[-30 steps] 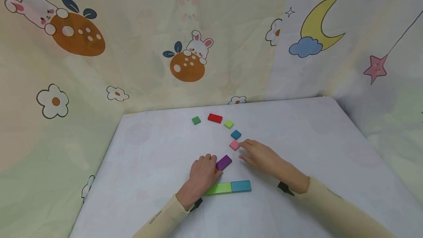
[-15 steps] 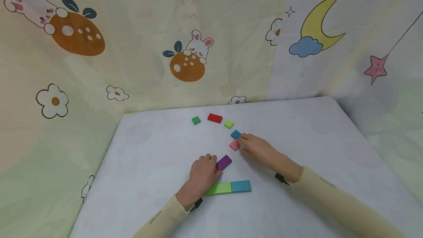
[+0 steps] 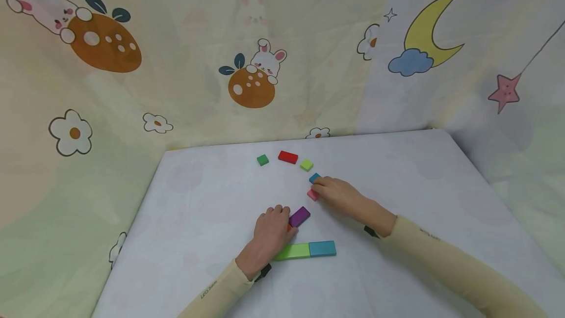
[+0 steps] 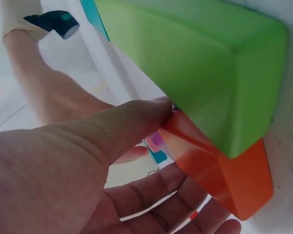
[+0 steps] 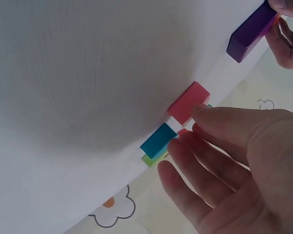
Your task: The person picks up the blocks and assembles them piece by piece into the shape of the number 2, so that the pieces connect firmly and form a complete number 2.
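In the head view my left hand (image 3: 271, 232) rests over an orange block (image 4: 212, 158), mostly hidden there. The left wrist view has the thumb and fingers holding this block at its sides, beside a larger green block (image 4: 195, 63). A purple block (image 3: 299, 217) lies just past the left fingertips. My right hand (image 3: 342, 198) reaches from the right to a small pink block (image 3: 312, 194), pinching it between thumb and forefinger. Its other fingers are close to a small blue block (image 5: 158, 140), partly covered in the head view.
A light green block (image 3: 293, 251) and a light blue block (image 3: 322, 248) lie end to end nearer me. Farther off lie a yellow-green block (image 3: 306, 165), a red block (image 3: 288, 157) and a green block (image 3: 263, 160). A patterned curtain (image 3: 185, 63) hangs behind the white table (image 3: 212, 185).
My right hand has moved left and slightly away from me, from beside the pink block onto it, its fingers now covering part of the blue block. The left hand stays in place.
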`<state>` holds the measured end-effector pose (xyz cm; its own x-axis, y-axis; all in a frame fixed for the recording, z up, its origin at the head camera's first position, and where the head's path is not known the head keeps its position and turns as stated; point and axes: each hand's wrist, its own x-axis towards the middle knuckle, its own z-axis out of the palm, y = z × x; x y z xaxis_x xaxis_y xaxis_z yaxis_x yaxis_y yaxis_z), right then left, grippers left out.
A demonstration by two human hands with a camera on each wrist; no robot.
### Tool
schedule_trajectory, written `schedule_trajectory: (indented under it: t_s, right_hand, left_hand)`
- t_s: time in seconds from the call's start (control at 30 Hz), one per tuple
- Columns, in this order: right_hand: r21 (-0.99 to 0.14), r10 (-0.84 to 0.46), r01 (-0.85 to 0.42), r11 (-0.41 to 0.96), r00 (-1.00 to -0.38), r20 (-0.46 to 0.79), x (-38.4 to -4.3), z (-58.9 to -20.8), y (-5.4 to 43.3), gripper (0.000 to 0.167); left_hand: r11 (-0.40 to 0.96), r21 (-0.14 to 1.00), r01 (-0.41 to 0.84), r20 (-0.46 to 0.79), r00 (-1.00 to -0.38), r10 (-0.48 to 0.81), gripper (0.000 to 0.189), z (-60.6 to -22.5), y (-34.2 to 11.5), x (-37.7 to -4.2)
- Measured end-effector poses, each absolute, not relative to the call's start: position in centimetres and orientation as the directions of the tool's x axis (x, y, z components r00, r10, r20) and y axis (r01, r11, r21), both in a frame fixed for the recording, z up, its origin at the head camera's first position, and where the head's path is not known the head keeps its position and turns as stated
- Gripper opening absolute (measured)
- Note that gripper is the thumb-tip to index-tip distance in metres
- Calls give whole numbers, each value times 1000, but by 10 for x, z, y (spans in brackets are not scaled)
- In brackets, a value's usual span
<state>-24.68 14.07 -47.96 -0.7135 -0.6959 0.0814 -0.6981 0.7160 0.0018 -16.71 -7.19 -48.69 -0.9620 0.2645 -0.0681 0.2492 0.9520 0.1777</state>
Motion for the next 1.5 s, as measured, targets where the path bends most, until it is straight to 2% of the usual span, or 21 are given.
schedule_trajectory:
  t_s: [0.4,0.93,1.27,1.5]
  right_hand:
    - [30,-721,-721,693,-690,62,-249,-485,139,40]
    - [-6,-723,-723,691,-691,13,-237,-483,135,46]
    - [1,-744,-745,667,-666,46,-233,-483,135,41]
    - [-25,-740,-741,671,-672,33,-231,-481,134,40]
  left_hand:
    - [955,158,250,-75,-962,264,48,-489,-71,-169]
    - [959,170,227,-93,-965,245,48,-488,-71,-169]
    - [956,172,238,-77,-964,254,47,-488,-71,-168]
    - [959,160,234,-80,-965,249,46,-488,-71,-169]
